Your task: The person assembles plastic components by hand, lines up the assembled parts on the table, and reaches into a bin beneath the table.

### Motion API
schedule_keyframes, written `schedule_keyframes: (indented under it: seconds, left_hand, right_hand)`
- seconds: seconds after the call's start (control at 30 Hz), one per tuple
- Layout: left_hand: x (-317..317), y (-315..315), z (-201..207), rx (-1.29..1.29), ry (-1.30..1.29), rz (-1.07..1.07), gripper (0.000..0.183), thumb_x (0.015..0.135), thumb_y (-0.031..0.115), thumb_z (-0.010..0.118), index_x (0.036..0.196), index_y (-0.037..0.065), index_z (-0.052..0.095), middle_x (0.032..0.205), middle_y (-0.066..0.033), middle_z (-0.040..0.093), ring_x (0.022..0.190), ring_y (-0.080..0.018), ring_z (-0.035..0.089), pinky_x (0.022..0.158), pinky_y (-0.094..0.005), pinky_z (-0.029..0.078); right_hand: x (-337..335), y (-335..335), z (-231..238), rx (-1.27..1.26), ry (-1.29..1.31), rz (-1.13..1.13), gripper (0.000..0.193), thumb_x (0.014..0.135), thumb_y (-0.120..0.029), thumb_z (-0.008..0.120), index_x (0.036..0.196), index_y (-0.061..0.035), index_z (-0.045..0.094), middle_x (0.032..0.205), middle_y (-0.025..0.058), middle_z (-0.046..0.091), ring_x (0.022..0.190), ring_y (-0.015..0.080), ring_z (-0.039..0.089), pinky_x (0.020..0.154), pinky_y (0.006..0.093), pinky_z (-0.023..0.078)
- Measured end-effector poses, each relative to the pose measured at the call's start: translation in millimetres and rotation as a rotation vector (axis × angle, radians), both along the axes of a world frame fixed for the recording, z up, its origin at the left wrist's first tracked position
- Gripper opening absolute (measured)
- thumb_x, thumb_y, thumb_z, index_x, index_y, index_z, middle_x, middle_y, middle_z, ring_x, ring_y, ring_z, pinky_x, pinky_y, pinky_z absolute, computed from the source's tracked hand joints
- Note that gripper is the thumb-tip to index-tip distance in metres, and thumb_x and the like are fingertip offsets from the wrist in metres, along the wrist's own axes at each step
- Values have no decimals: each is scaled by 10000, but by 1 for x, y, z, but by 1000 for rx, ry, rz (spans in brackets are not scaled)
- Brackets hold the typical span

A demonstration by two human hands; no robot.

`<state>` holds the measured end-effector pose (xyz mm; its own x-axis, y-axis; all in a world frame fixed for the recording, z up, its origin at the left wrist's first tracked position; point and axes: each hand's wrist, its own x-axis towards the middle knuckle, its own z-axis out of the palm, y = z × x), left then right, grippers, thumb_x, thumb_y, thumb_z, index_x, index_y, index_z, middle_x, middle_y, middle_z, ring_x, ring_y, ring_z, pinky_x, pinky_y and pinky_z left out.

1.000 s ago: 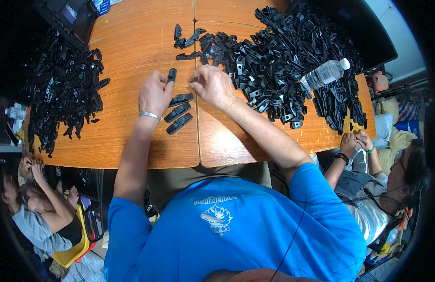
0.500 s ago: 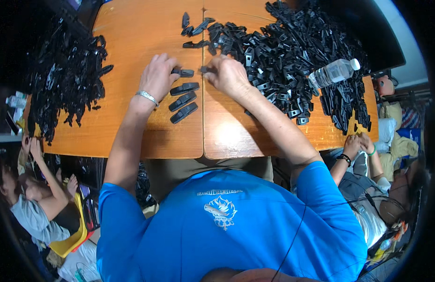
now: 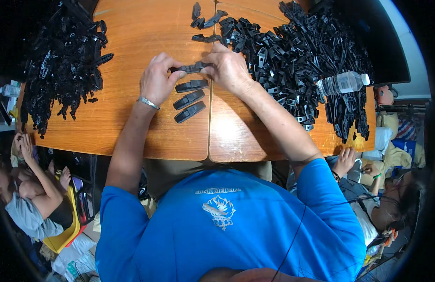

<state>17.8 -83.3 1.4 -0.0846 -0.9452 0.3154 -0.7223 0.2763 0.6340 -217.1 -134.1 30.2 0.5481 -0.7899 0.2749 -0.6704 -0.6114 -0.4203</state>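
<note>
Between my two hands, a black moulded plastic piece [image 3: 194,68] is held level just over the table. My left hand [image 3: 156,77] pinches its left end between thumb and fingers. At the other end, the thumb and fingers of my right hand [image 3: 230,70] close on it; whether it is one part or two joined is hard to tell. Just nearer to me lie three similar long black plastic pieces, stacked in a column: the top piece [image 3: 191,86], the middle piece [image 3: 189,99] and the lowest piece [image 3: 189,113]. My fingers partly hide both ends of the held piece.
A large heap of black plastic parts [image 3: 288,61] covers the table's right side, with a clear bottle [image 3: 344,83] lying on it. Another heap [image 3: 62,61] is at left. Loose black parts [image 3: 208,21] lie beyond my hands. Other people sit at both sides.
My right hand has brought its small black part leftward to meet the piece in my left hand. The three pieces lie as before. At right, another person's hands have come apart.
</note>
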Motion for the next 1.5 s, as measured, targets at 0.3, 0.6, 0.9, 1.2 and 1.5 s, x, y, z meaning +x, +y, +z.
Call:
schedule_keyframes:
  seconds: [0.3, 0.6, 0.9, 1.2, 1.5]
  left_hand:
    - [0, -12, 6, 100, 21, -31, 158, 832, 111, 863, 959, 72, 777, 967, -88, 668, 952, -311, 672, 834, -425, 547]
    - [6, -91, 34, 151, 162, -52, 225, 969, 104, 753, 1165, -6, 764, 956, -107, 773, 896, -193, 743, 836, -367, 592]
    - [-67, -181, 32, -18, -289, 60, 288, 918, 292, 823, 1136, 103, 824, 1087, -155, 761, 1021, -349, 742, 895, -463, 590]
    - [-84, -183, 21, -97, -528, 28, 241, 871, 245, 834, 1046, 81, 808, 1038, -156, 755, 1083, -368, 714, 913, -490, 588]
    - [-40, -100, 30, 70, 73, -29, 196, 909, 145, 798, 1053, 16, 763, 829, -102, 760, 719, -153, 690, 706, -335, 560]
  right_hand:
    - [15, -25, -11, -14, -44, 197, 184, 820, -175, 876, 933, -55, 794, 973, 130, 697, 916, 365, 728, 768, 458, 586]
    - [24, -62, 2, -81, 55, -47, 194, 914, -209, 741, 1027, -56, 781, 1171, 185, 678, 1004, 388, 742, 874, 481, 609]
    - [8, -59, -13, -45, 70, -84, 250, 877, -28, 691, 1127, -23, 678, 1116, 245, 670, 963, 426, 741, 817, 503, 617]
    - [-9, -27, 5, 181, -250, -134, 360, 844, -104, 855, 1178, -37, 740, 1049, 214, 668, 997, 397, 702, 895, 471, 585]
    - [-18, 3, -15, 189, -290, -143, 303, 807, -184, 925, 1071, -79, 819, 1025, 151, 704, 944, 343, 725, 842, 442, 587]
